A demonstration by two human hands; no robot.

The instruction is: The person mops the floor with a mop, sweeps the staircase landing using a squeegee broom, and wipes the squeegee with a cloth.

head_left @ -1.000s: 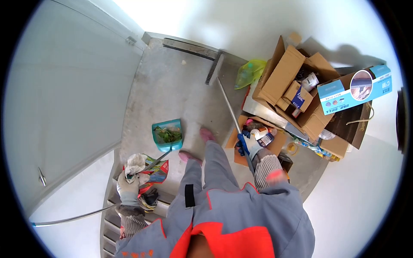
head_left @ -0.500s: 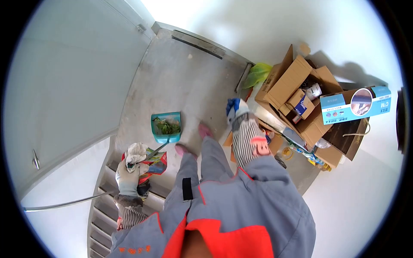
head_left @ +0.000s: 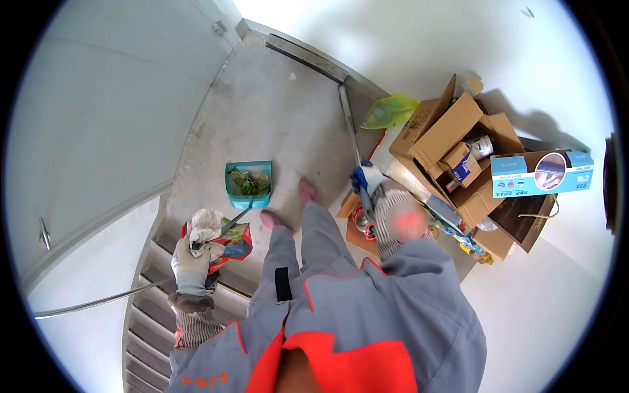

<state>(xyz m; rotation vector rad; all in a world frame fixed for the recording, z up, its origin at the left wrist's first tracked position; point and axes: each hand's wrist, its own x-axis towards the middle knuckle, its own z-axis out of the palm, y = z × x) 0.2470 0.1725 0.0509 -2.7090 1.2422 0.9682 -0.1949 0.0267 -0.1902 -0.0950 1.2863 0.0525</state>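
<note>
My right hand (head_left: 368,181), in a white and blue glove, is closed round a long broom handle (head_left: 354,141). The broom's far end lies close to the wall's foot. My left hand (head_left: 192,257), gloved too, is closed round the dustpan handle (head_left: 236,220) together with a white cloth (head_left: 204,224) and a colourful bag (head_left: 237,243). Green leaves (head_left: 251,183) lie inside the teal dustpan (head_left: 249,203), which is on the floor in front of my feet.
Cardboard boxes (head_left: 452,128) with small packages are piled at the right, beside a yellow-green bag (head_left: 390,112). A blue printed box (head_left: 542,175) lies on top. Stairs (head_left: 151,331) descend at lower left beside a metal rail (head_left: 98,306). A door (head_left: 124,98) stands left.
My right hand swung left with the broom, then back slightly right; the broom's end is now by the wall. The view has shifted, and the dustpan appears higher. My left hand keeps its hold.
</note>
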